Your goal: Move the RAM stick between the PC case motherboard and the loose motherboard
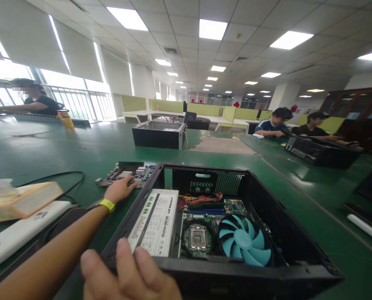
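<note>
- Black, box-shaped metal computer case (286, 273), lying open side up on the glossy green tabletop (89, 146).
- Silver box-shaped power supply with a white printed label (156, 223), inside along the case's left wall.
- Green circuit board with a square metal socket (199, 238), right of the power supply.
- Round fan with turquoise blades (245, 241), right of the socket.
- Loose, partly covered circuit board with pale connectors (129, 171), on the tabletop beside the case's far left corner.
</note>
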Available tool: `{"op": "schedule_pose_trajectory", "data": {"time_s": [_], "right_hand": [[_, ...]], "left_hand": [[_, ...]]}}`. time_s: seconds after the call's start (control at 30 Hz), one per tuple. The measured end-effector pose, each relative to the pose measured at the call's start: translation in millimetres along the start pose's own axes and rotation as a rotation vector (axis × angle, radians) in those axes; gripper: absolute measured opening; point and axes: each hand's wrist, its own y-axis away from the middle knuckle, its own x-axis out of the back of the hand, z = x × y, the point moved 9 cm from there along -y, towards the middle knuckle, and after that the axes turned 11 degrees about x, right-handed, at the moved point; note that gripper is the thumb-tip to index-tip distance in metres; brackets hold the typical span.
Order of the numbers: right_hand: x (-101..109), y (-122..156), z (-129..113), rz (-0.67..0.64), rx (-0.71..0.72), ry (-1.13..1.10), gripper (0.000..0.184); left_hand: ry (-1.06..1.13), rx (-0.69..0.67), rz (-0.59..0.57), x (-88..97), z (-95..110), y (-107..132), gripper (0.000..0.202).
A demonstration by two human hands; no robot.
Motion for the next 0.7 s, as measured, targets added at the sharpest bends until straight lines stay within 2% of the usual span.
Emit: {"op": "schedule_pose_trajectory", "data": {"time_s": [0.07, 0.13, 0.27, 0.4, 0.57, 0.7], "right_hand": [[-5.2, 8.1, 24.4, -0.084, 0.026, -0.040, 0.038], [-19.3, 23.3, 60.6, -0.197, -0.013, -0.049, 0.044], [-56.4, 71.6, 155.4, -0.420, -0.219, -0.044, 0.054], [-73.8, 126.0, 249.1, -0.521, -0.375, 0.048, 0.055], [-72.4, 203.1, 342.4, -0.697, -0.504, 0.271, 0.067], [-56.7, 265.8, 393.2, -0.871, -0.671, 0.431, 0.077]], "left_hand": [[-0.024, 0.009, 0.018, 0.6, -0.5, 3.2, 0.047], [-0.033, 0.005, 0.036, 3.9, 0.7, 8.6, 0.044], [-0.014, -0.076, 0.058, 11.2, 12.2, 24.3, 0.041], [0.014, -0.134, 0.086, 14.9, 28.9, 44.0, 0.039], [0.076, -0.169, 0.086, 17.7, 56.3, 77.4, 0.036], [0.122, -0.231, 0.035, 20.0, 84.3, 113.9, 0.035]]}}
